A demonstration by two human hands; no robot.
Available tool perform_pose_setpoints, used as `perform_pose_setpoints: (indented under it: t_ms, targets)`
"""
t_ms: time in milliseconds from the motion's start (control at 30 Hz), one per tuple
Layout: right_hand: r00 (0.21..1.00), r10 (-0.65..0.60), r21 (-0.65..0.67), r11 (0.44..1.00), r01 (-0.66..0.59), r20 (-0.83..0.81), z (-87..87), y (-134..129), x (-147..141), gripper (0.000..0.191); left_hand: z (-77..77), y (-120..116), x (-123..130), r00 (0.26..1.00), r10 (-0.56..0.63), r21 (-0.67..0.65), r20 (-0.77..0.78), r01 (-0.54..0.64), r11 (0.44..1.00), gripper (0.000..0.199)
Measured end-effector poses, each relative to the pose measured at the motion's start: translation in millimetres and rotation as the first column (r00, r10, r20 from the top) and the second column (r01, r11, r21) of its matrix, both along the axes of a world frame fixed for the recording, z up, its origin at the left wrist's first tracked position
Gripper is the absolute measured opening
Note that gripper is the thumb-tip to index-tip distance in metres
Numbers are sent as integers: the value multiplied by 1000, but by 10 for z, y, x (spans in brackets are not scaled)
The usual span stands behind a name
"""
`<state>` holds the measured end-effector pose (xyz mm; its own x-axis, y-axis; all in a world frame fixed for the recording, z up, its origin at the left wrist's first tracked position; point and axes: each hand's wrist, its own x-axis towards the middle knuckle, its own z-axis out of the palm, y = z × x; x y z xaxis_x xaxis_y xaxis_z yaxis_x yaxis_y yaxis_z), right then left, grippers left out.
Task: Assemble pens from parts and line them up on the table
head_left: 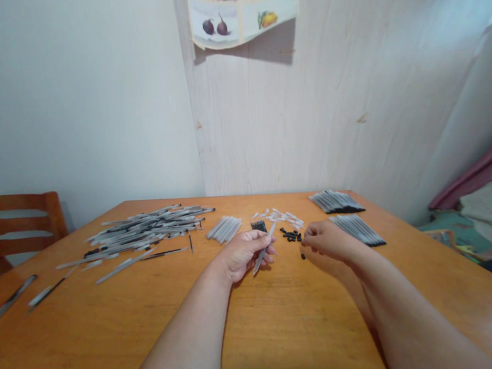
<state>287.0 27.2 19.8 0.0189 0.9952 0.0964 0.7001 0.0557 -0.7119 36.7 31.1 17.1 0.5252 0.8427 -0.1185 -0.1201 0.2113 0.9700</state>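
My left hand (244,253) is closed around a pen (260,261) with a clear barrel and a whitish upper end, held tilted above the table. To the right, my right hand (329,238) has its fingers pinched together beside a small heap of black pen plugs (290,235). Whatever lies between those fingertips is too small to make out. One loose black plug (303,256) rests just in front of the heap. Behind the hands are scattered white caps (290,219) and a small bundle of dark refills (258,225), partly hidden by my left hand.
A large jumble of pens (149,225) covers the table's left side. Clear barrels (224,229) lie in a row nearer the middle. Two rows of pens, a far one (335,201) and a near one (358,230), are at right. A chair (14,221) stands at left.
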Motion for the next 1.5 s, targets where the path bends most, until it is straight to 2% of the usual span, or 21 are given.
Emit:
perform_pose_setpoints:
  t_ms: [133, 300, 400, 567, 700, 800, 933, 1067, 1267, 1400, 1500]
  targets:
    - [988, 53, -96, 995, -39, 145, 11, -75, -68, 10, -9, 2, -2, 1000, -9, 2, 4, 9, 1000, 35]
    - [948, 84, -177, 984, -30, 308, 50, -93, -118, 10, 6, -17, -1, 1000, -14, -4, 3, 14, 1000, 34]
    - [936, 102, -226, 974, -25, 336, 46, -82, -133, 8, 17, -30, 2, 1000, -9, -5, -6, 9, 1000, 33]
    - [933, 123, -226, 973, -46, 339, 8, -51, -138, 5, 15, -34, 5, 1000, -14, -10, -19, 14, 1000, 32]
    - [974, 80, -161, 986, -46, 214, 15, -53, -164, 7, 13, -34, 7, 999, -16, -4, -33, 16, 1000, 33]
    - [996, 85, -82, 993, -87, -30, 58, -83, -208, 9, 11, -35, 11, 999, -13, 7, -46, 14, 1000, 34]
    - [911, 159, -34, 982, -186, -380, 145, -134, -267, 9, 10, -41, 17, 998, -24, 13, -54, 25, 1000, 34]
    - [809, 146, -54, 975, -214, -570, 220, -174, -310, 16, 12, -45, 21, 998, -50, 12, -34, 51, 999, 35]
    - [703, 143, -43, 970, -240, -697, 253, -200, -326, 21, -3, -42, 22, 996, -79, 18, -32, 80, 997, 35]
    - [700, 153, -54, 963, -265, -697, 237, -193, -315, 20, -5, -46, 22, 994, -101, 32, -46, 103, 994, 35]
    - [731, 158, -58, 964, -261, -663, 232, -196, -327, 20, 5, -54, 24, 992, -119, 33, -50, 121, 992, 37]
